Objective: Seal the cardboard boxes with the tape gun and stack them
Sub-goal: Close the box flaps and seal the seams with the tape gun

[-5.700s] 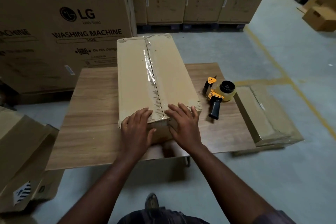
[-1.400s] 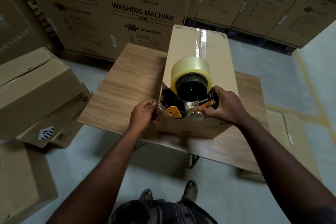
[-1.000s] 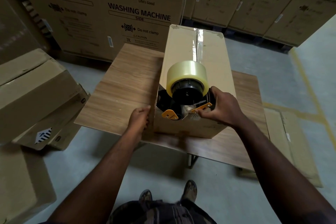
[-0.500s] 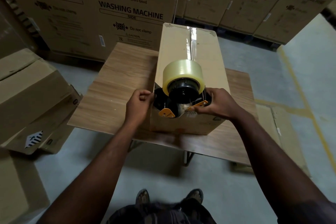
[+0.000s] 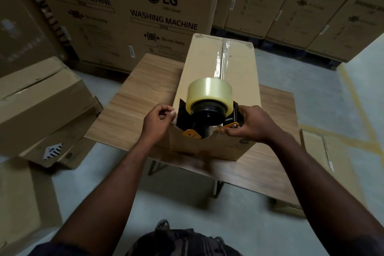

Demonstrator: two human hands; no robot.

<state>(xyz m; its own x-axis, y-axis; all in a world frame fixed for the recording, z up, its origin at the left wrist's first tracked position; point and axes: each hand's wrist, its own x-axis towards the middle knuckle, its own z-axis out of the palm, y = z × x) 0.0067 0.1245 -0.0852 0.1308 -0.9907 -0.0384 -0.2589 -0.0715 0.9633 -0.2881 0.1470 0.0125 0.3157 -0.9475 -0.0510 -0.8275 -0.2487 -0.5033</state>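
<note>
fig.: box (image 5: 239, 81) lies lengthwise on table (image 5: 133, 106), clear tape along the far part of its top seam. tape gun (image 5: 207, 114) sits at the top's near end, roll up, prob. so the strip can fold over the front edge. r. hand (image 5: 252, 124) is closed round the gun's handle. l. hand (image 5: 159, 122) is curled at the near-left corner, likely bracing; whether it pinches tape: can't tell. cartons (image 5: 145, 16) behind read "lg life's good", "washing machine side", "do not clamp", "caution".
</note>
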